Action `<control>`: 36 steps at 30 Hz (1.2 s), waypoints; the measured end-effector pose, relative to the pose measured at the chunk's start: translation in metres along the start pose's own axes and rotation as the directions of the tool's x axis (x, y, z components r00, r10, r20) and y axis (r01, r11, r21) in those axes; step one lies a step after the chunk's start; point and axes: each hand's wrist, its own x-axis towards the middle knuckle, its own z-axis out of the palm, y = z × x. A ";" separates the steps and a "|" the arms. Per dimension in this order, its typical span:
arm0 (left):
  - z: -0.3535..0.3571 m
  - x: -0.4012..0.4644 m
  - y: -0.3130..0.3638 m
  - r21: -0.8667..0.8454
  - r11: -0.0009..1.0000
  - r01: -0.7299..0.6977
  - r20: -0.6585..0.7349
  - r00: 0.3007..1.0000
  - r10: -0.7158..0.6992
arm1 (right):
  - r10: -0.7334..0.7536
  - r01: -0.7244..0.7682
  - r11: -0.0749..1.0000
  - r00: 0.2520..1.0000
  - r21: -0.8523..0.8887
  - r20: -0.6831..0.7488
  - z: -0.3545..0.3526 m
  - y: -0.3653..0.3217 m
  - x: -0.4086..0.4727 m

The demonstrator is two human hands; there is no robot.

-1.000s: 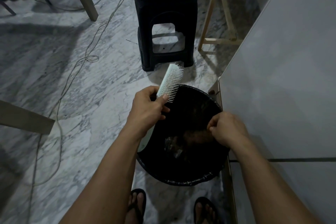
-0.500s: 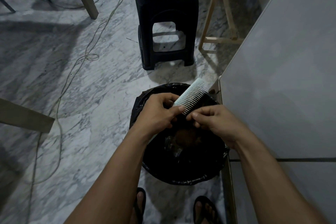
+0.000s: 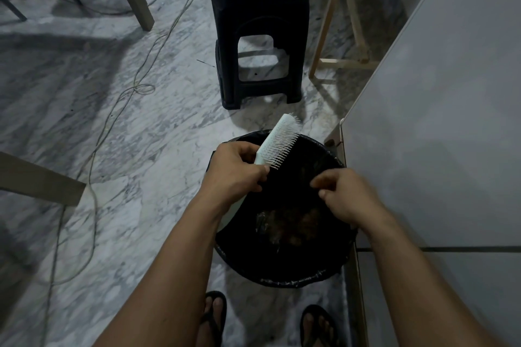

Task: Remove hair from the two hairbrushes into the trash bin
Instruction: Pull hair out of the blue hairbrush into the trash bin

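I see right hand (image 3: 348, 197) pulled off white hairbrush (image 3: 277, 146), fingers pinched, hair unclear | left hand (image 3: 235, 169) grips handle | over trash bin (image 3: 296, 279)

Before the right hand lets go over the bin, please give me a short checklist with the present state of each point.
1. Left hand holds the hairbrush firmly: ok.
2. Right hand is above the trash bin: ok.
3. Hair pinched in the right hand's fingers: cannot tell.
4. Brush bristles free of hair: cannot tell, too fine.
5. Bin has a liner and room: ok.
6. Second brush within sight: not ok.
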 end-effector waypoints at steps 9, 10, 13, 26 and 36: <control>0.011 -0.003 0.000 0.048 0.998 0.047 0.121 0.991 -0.053 | -0.359 0.481 0.818 0.855 0.314 -0.373 0.005 -0.016 -0.007; 0.012 -0.004 0.001 0.050 0.997 0.052 0.129 0.990 -0.058 | -0.416 0.508 0.824 0.843 0.251 -0.340 0.007 -0.015 -0.008; 0.012 -0.005 0.001 0.064 0.996 0.058 0.145 0.987 -0.067 | -0.472 0.514 0.844 0.847 0.151 -0.246 0.012 -0.014 -0.006; 0.006 -0.001 -0.007 0.176 0.981 0.080 0.115 0.988 -0.101 | -0.026 0.196 0.948 0.833 0.251 -0.553 -0.010 -0.004 -0.003; 0.006 -0.002 -0.004 0.153 0.984 0.091 0.210 0.970 -0.123 | -0.225 0.301 0.911 0.936 0.283 -0.271 0.003 -0.010 -0.004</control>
